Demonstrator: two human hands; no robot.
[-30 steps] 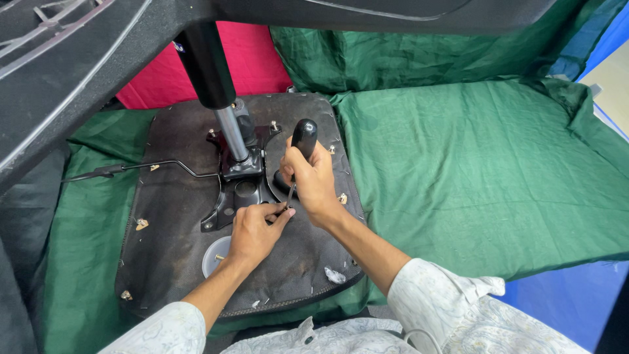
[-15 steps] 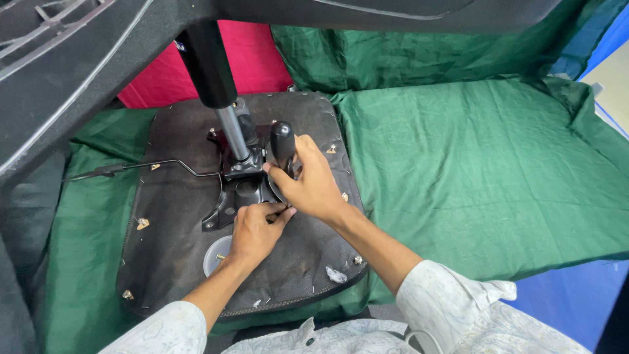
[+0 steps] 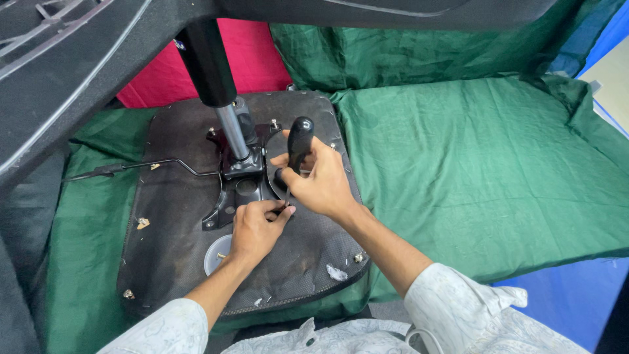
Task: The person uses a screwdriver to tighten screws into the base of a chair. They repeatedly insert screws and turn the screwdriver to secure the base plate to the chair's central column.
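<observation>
Black plastic screwdriver handle (image 3: 299, 139), rounded at the top, stands nearly upright in the right hand (image 3: 321, 183), whose fingers are clenched round its lower part; the thin metal shaft runs down from the fist to a point just below it. Left hand (image 3: 254, 226) sits directly beneath and slightly to the near side of that grip, thumb and forefinger pinched together at the shaft's tip; whether a screw lies between them cannot be told.

Under both hands: dark brown upturned chair seat base (image 3: 170, 262), fabric-covered, with small metal fittings at its corners. Just beyond the grip, to its left: black metal mounting plate (image 3: 237, 190), bolted to the seat base, carrying a silver gas-lift cylinder (image 3: 231, 131) that rises into a black column sleeve (image 3: 206, 59). Further left of the grip: thin black bent lever rod (image 3: 141, 165), lying across the seat base. Near side, below the left hand: pale round plastic cap (image 3: 213, 252). Beneath everything, extending right of the grip: green cloth (image 3: 472, 164).
</observation>
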